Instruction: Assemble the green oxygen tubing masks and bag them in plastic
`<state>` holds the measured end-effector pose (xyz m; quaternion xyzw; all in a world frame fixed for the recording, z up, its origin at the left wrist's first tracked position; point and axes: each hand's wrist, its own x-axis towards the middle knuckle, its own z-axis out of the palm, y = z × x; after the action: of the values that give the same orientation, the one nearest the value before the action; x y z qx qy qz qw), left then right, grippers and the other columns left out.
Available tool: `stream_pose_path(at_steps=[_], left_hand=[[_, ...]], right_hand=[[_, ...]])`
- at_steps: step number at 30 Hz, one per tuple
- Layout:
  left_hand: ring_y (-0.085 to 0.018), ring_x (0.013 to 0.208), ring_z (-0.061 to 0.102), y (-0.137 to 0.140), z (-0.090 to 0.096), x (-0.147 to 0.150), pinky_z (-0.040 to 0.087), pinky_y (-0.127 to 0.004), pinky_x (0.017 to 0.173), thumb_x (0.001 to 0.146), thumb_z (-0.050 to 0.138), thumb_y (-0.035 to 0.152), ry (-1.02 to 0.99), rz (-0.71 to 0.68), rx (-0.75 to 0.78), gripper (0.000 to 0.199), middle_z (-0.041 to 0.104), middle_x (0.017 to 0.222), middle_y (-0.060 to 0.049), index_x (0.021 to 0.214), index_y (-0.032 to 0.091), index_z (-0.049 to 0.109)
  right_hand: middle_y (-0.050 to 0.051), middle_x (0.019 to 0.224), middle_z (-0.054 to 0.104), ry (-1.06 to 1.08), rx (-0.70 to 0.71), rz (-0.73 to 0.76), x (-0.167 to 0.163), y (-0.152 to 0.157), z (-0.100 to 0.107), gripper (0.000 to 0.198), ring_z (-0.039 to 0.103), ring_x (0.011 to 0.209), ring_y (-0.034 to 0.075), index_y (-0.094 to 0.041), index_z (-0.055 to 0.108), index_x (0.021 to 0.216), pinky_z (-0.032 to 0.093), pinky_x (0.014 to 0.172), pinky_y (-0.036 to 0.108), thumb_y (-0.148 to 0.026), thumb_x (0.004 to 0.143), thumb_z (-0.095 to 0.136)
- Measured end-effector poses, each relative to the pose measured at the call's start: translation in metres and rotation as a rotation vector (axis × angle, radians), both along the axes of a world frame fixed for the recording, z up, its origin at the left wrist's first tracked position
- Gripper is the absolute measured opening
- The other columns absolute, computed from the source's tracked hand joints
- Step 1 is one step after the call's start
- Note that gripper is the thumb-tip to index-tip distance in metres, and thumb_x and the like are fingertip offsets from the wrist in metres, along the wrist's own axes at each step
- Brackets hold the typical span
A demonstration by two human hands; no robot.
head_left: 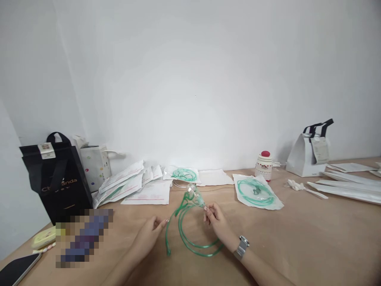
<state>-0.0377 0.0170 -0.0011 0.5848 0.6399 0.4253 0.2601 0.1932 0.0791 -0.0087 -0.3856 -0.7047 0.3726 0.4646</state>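
Note:
A clear oxygen mask (192, 190) with green parts lies near the middle of the table. Its green tubing (205, 255) curls in loops toward me, and a loose tube end points my way on the left. My right hand (217, 221) pinches the mask's connector, thumb and fingers together, with a watch on the wrist. At the left side of the loops, my left hand (151, 233) has thumb and forefinger closed on the tubing. Where the tubing meets the connector is partly hidden by my right fingers.
Sealed packs of green tubing (256, 191) lie right and behind. White paper packets (125, 183) are heaped at left beside a black bag (59, 182). A phone (19, 268) lies front left. A jar (264, 166), white bag (306, 155) and long white packets (351, 186) stand right.

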Motion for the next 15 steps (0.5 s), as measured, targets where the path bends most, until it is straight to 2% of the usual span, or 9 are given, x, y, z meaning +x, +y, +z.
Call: stream_pose_path(at_steps=[3,8,12,14,15], left_hand=[[-0.020,0.059,0.046,-0.004,-0.014,0.001,0.030,-0.032,0.060,0.067,0.053,0.054,0.221,0.054,-0.035,0.037,0.049,0.055,0.000,0.052,0.020,0.046],[-0.019,0.060,0.048,-0.007,-0.032,0.025,0.029,-0.031,0.060,0.069,0.046,0.026,0.393,0.039,-0.091,0.017,0.052,0.056,-0.001,0.054,0.020,0.048],[-0.018,0.057,0.049,-0.011,-0.035,0.038,0.030,-0.028,0.056,0.068,0.044,0.023,0.363,-0.140,-0.115,0.017,0.055,0.055,0.000,0.053,0.021,0.050],[-0.017,0.058,0.049,-0.012,-0.035,0.040,0.030,-0.028,0.054,0.069,0.045,0.025,0.326,-0.233,-0.111,0.018,0.056,0.056,0.001,0.054,0.021,0.051],[-0.017,0.058,0.050,-0.012,-0.035,0.040,0.031,-0.028,0.054,0.070,0.046,0.026,0.310,-0.261,-0.106,0.018,0.056,0.057,0.001,0.054,0.022,0.052]], right_hand=[[-0.004,0.056,0.052,-0.043,-0.034,0.004,-0.001,0.001,-0.007,0.017,0.050,0.049,0.015,-0.023,0.030,0.079,0.041,0.053,0.028,-0.038,0.087,0.027],[0.002,0.068,0.055,-0.150,0.010,-0.079,-0.015,-0.019,-0.016,0.013,0.053,0.066,0.020,-0.023,0.039,0.073,0.039,0.066,0.034,-0.031,0.083,0.038],[0.006,0.076,0.058,-0.324,0.031,-0.122,-0.019,-0.036,-0.010,0.011,0.053,0.073,0.021,-0.022,0.046,0.074,0.039,0.068,0.034,-0.031,0.080,0.043],[0.007,0.082,0.059,-0.431,0.051,-0.067,-0.016,-0.042,-0.003,0.009,0.053,0.079,0.022,-0.020,0.051,0.079,0.039,0.070,0.033,-0.027,0.073,0.052],[0.007,0.085,0.059,-0.474,0.057,-0.028,-0.014,-0.045,0.001,0.015,0.053,0.081,0.022,-0.019,0.053,0.081,0.040,0.069,0.031,-0.023,0.067,0.056]])
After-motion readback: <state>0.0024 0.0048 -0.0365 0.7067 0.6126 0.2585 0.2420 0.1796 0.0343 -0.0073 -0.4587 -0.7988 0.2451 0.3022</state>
